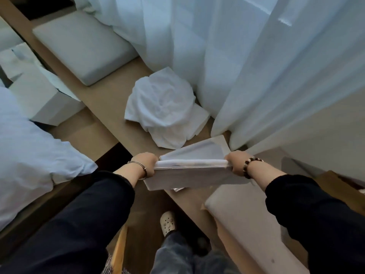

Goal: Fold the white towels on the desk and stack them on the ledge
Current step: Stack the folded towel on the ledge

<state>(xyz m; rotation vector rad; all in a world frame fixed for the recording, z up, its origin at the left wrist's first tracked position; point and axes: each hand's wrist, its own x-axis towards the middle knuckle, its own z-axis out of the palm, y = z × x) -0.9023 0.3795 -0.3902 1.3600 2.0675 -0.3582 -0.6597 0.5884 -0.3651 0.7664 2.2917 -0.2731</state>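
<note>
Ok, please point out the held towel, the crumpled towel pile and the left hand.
held towel (193, 177), head view, on its hanging front fold.
crumpled towel pile (160, 103), head view, on its middle.
left hand (146, 164), head view, on its back.

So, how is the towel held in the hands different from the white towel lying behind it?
The held towel is folded flat with straight edges; the lying towel is a crumpled heap. The held towel is gripped at both ends by the left hand and right hand; the lying towel rests untouched on the wooden surface. Both are white.
</note>
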